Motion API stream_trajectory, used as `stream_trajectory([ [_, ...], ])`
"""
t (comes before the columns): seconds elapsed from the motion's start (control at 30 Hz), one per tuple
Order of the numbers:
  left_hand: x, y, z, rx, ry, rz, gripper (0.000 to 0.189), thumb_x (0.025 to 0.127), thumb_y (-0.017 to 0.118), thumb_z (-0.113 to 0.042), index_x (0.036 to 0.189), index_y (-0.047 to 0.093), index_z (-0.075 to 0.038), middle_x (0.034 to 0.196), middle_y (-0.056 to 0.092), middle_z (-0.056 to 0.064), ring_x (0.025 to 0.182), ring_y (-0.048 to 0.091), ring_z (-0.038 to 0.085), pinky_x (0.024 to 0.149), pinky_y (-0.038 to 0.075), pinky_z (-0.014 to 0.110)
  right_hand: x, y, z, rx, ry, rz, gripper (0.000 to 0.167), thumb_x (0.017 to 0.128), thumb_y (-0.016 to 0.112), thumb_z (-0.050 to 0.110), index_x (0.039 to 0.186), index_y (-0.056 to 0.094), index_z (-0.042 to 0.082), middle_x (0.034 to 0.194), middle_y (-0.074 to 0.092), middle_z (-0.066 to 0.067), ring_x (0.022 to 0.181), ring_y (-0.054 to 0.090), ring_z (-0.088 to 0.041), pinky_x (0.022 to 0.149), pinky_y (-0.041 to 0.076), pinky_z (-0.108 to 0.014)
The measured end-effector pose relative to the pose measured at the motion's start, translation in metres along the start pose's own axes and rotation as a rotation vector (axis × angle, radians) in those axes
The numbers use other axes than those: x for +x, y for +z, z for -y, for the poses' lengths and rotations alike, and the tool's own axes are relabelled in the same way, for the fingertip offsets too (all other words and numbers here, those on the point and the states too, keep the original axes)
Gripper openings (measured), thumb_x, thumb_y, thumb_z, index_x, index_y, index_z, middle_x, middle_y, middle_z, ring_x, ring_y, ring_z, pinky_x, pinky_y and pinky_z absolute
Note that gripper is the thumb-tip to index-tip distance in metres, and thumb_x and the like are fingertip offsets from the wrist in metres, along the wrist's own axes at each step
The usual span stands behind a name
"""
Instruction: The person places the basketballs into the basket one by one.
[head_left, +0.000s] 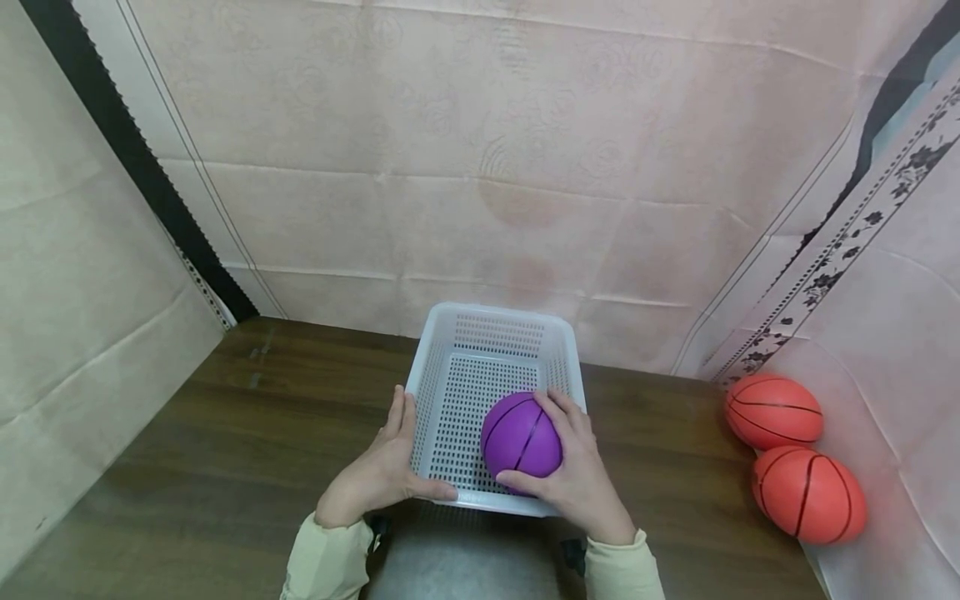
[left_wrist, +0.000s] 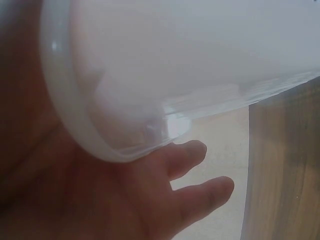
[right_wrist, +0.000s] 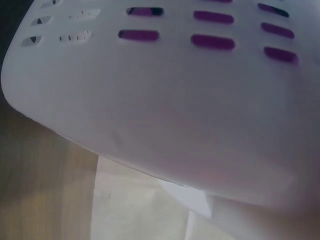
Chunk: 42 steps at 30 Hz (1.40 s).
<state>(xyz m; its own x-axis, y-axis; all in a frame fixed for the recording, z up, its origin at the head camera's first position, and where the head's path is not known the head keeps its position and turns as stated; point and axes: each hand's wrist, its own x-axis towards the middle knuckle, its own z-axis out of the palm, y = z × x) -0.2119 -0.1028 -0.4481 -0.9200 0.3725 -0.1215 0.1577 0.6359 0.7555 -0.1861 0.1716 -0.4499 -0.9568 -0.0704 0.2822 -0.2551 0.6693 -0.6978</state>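
Note:
A white plastic basket with slotted walls stands on the brown table. At its near left corner is my left hand, with the thumb along the front rim and the fingers against the left side. In the left wrist view two fingertips stick out past the basket's pale wall. A purple toy basketball with black lines is inside the basket's near right part. My right hand grips it from the right, thumb in front. Purple shows through the slots of the basket wall in the right wrist view.
Two orange toy basketballs, one farther and one nearer, lie at the table's right edge against the cloth-covered side wall. Pale patterned cloth hangs behind the wood-grain table. A grey surface lies below the basket.

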Motion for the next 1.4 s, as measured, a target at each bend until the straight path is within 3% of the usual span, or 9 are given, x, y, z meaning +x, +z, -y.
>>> stream_trajectory([
  [0.3,0.000,0.001,0.001,0.013,0.001,-0.002,0.149,0.058,0.086,-0.060,0.153,-0.015,-0.005,0.155,-0.033,0.006,0.146,-0.004,0.038,0.110,0.020,0.059,0.000,0.004,-0.001,-0.075,-0.010,0.002,0.107,0.056,0.082,0.070,0.148,0.038,0.036,0.156,0.025,0.003,0.134,0.031,-0.027,0.084,0.052,-0.054],
  [0.47,0.000,0.000,0.000,0.003,-0.001,-0.003,0.149,0.058,0.086,-0.060,0.153,-0.015,-0.005,0.155,-0.034,0.006,0.145,-0.005,0.038,0.110,0.019,0.060,0.001,0.006,-0.001,-0.097,-0.022,-0.005,0.105,0.057,0.085,0.065,0.147,0.038,0.038,0.155,0.027,0.003,0.133,0.030,-0.027,0.083,0.051,-0.055],
  [0.73,0.001,0.000,-0.001,-0.022,-0.019,0.000,0.149,0.058,0.087,-0.058,0.153,-0.016,-0.007,0.155,-0.034,0.004,0.145,-0.006,0.040,0.110,0.017,0.063,0.000,0.008,-0.002,-0.163,-0.050,-0.020,0.104,0.056,0.082,0.070,0.146,0.040,0.036,0.154,0.026,0.008,0.133,0.031,-0.027,0.088,0.046,-0.059],
  [1.03,0.001,0.001,-0.001,-0.026,-0.027,-0.008,0.148,0.058,0.088,-0.056,0.153,-0.015,-0.007,0.156,-0.032,0.005,0.145,-0.006,0.042,0.109,0.015,0.064,-0.001,0.011,-0.002,-0.209,-0.056,0.006,0.102,0.058,0.084,0.065,0.146,0.041,0.033,0.150,0.029,0.003,0.131,0.030,-0.024,0.090,0.046,-0.057],
  [1.27,0.001,0.001,-0.001,-0.008,0.004,-0.021,0.149,0.057,0.088,-0.057,0.153,-0.013,-0.003,0.156,-0.030,0.010,0.144,-0.003,0.044,0.109,0.016,0.064,-0.001,0.012,-0.006,-0.228,-0.142,-0.013,0.095,0.065,0.077,0.069,0.144,0.047,0.025,0.149,0.036,0.002,0.134,0.032,-0.027,0.099,0.035,-0.056],
  [1.4,0.000,0.000,-0.001,-0.018,0.007,-0.023,0.149,0.057,0.088,-0.056,0.152,-0.012,-0.003,0.156,-0.029,0.010,0.143,-0.001,0.046,0.109,0.016,0.065,-0.001,0.012,-0.006,-0.219,-0.149,-0.011,0.091,0.068,0.077,0.066,0.143,0.048,0.024,0.149,0.037,0.002,0.135,0.033,-0.028,0.102,0.031,-0.056],
])
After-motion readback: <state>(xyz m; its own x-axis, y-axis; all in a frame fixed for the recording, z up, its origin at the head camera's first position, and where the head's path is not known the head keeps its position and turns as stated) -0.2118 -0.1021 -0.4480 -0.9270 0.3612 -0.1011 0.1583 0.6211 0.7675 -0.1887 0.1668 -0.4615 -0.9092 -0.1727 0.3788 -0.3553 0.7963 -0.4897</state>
